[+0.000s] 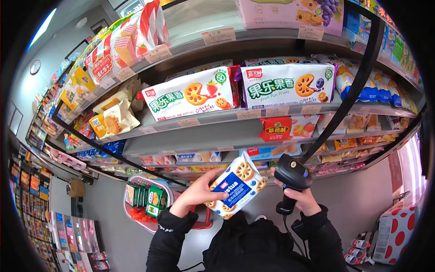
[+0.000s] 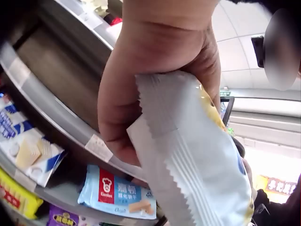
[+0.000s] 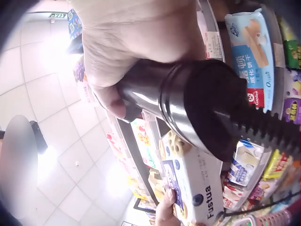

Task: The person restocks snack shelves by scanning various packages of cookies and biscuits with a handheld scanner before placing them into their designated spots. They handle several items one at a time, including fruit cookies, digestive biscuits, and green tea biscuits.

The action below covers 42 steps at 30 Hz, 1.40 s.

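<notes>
My left hand grips a white and blue biscuit packet marked "Fustua", held tilted in front of the shelves. In the left wrist view the fingers curl round the packet's silvery crimped back. My right hand holds a black handheld barcode scanner by its handle, head close to the packet's right end. In the right wrist view the scanner's black handle fills the middle, with the packet below it.
Grey shop shelves full of snack packs stand ahead, with "Fruit Fun Fruity" bags at eye level. A pink basket of green packs hangs at the lower left. A red-dotted box sits at the lower right. A black cable trails from the scanner.
</notes>
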### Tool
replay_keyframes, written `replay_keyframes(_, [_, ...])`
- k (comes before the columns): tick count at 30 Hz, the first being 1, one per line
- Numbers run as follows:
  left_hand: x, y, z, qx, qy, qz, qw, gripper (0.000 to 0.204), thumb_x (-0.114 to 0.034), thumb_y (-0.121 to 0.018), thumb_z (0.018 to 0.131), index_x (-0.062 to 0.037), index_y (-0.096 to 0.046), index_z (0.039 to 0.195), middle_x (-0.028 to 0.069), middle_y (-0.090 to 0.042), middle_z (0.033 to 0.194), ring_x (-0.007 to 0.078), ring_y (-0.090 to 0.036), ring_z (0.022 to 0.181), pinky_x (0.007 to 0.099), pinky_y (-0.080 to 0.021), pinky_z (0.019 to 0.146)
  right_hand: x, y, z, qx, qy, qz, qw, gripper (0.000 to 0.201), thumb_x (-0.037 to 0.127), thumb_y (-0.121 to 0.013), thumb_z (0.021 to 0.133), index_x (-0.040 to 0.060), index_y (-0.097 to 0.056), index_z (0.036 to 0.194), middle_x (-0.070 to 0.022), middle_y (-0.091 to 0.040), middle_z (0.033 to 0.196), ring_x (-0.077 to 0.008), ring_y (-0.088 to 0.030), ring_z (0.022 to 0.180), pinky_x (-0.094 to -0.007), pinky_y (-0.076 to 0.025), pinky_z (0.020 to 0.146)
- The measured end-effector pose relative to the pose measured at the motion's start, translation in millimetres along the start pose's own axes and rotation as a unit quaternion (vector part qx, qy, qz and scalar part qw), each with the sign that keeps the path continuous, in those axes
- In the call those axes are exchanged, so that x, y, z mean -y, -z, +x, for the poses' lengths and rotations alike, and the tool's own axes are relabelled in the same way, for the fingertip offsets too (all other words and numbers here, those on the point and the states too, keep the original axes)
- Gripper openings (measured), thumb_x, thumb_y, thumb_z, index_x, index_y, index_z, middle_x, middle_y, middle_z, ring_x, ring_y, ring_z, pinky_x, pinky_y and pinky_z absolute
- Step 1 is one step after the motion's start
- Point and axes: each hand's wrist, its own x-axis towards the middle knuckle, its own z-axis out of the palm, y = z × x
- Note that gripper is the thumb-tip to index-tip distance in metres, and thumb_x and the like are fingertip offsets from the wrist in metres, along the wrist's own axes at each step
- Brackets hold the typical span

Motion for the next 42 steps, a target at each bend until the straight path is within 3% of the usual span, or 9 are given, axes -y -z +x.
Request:
replay_keyframes(2, [-15,12,0,-0.016,-0.02,0.128,0.991,0.07,-0.021,-0.071,0.062,0.0018,-0.038,0.119,0.0163,-0.05,0.109,0.021,-0.049,0.102,0.0288,-0.036,0.087,7,-13,6,-0.008,0.0,-0.042,0.999,0.046,0.012,-0.068,0.066,0.0029,-0.048,0.107,-0.0038,-0.054,0.096,-0.0119,-0.05,0.09,-0.0269,-0.038,0.083])
replay_keyframes(7, [-51,30,12,-0.025,-0.075,0.258,0.963,0.06,-0.019,-0.069,0.061,-0.0047,-0.042,0.114,0.0151,-0.053,0.1,0.028,-0.054,0.092,0.0326,-0.042,0.078,8,-37,25,0.023,0.006,-0.154,0.988,0.054,0.008,-0.069,0.066,0.0014,-0.043,0.113,-0.0049,-0.051,0.107,-0.0113,-0.045,0.098,-0.0268,-0.035,0.086])
replay_keyframes(15, [-37,65,54,-0.15,-0.269,0.505,0.806,0.064,-0.016,-0.069,0.058,-0.0061,-0.041,0.115,0.0115,-0.05,0.09,0.0278,-0.052,0.081,0.0365,-0.042,0.067,8,-52,69,-0.028,0.06,-0.152,0.986,0.054,0.005,-0.069,0.065,0.0024,-0.043,0.113,-0.0031,-0.051,0.106,-0.0104,-0.046,0.097,-0.0264,-0.036,0.085])
replay_keyframes(18, [-18,71,71,-0.192,-0.3,0.58,0.733,0.045,-0.011,-0.054,0.069,-0.0102,-0.045,0.113,0.01,-0.049,0.085,0.0257,-0.052,0.079,0.034,-0.042,0.063,-1,-50,78,-0.055,0.065,-0.156,0.984,0.055,0.006,-0.069,0.065,0.0028,-0.043,0.114,-0.003,-0.05,0.107,-0.0105,-0.046,0.098,-0.0265,-0.036,0.085])
replay_keyframes(26, [-21,71,93,-0.138,-0.265,0.548,0.781,0.044,-0.017,-0.062,0.067,-0.0131,-0.049,0.108,0.01,-0.051,0.089,0.0257,-0.053,0.084,0.035,-0.045,0.066,-14,-31,77,-0.085,0.037,-0.119,0.989,0.058,0.004,-0.069,0.063,0.0034,-0.043,0.114,-0.0029,-0.05,0.106,-0.0112,-0.046,0.098,-0.0271,-0.036,0.086])
replay_keyframes(32, [-28,70,113,-0.159,-0.342,0.622,0.687,0.034,-0.018,-0.053,0.075,-0.013,-0.05,0.108,0.0107,-0.053,0.091,0.0253,-0.053,0.087,0.0344,-0.044,0.071,-8,-36,86,-0.083,0.065,-0.153,0.983,0.062,0.005,-0.069,0.064,0.0033,-0.038,0.118,-0.0039,-0.048,0.109,-0.012,-0.045,0.1,-0.0279,-0.035,0.087])
replay_keyframes(35, [-25,73,121,-0.143,-0.36,0.585,0.713,0.029,-0.017,-0.054,0.076,-0.0096,-0.05,0.104,0.0108,-0.054,0.097,0.0257,-0.053,0.091,0.0334,-0.042,0.076,-9,-35,91,-0.074,0.068,-0.16,0.982,0.065,0.006,-0.069,0.065,0.0032,-0.035,0.12,-0.0044,-0.047,0.11,-0.0124,-0.044,0.101,-0.0282,-0.035,0.087])
replay_keyframes(37, [-15,78,127,-0.067,-0.346,0.473,0.807,0.02,-0.016,-0.055,0.077,-0.0074,-0.052,0.094,0.0123,-0.053,0.089,0.0299,-0.052,0.084,0.0371,-0.042,0.071,-10,-34,95,-0.067,0.065,-0.169,0.981,0.066,0.007,-0.068,0.066,0.0032,-0.033,0.121,-0.0047,-0.047,0.111,-0.0123,-0.044,0.101,-0.0281,-0.035,0.087])
replay_keyframes(42, [-16,79,130,-0.031,-0.346,0.463,0.815,0.019,-0.019,-0.054,0.079,-0.005,-0.05,0.091,0.0142,-0.053,0.089,0.0313,-0.052,0.086,0.0373,-0.041,0.073,-7,-36,92,-0.076,0.059,-0.157,0.983,0.062,0.007,-0.068,0.066,0.0032,-0.036,0.119,-0.0042,-0.048,0.109,-0.0121,-0.044,0.1,-0.0278,-0.035,0.087])
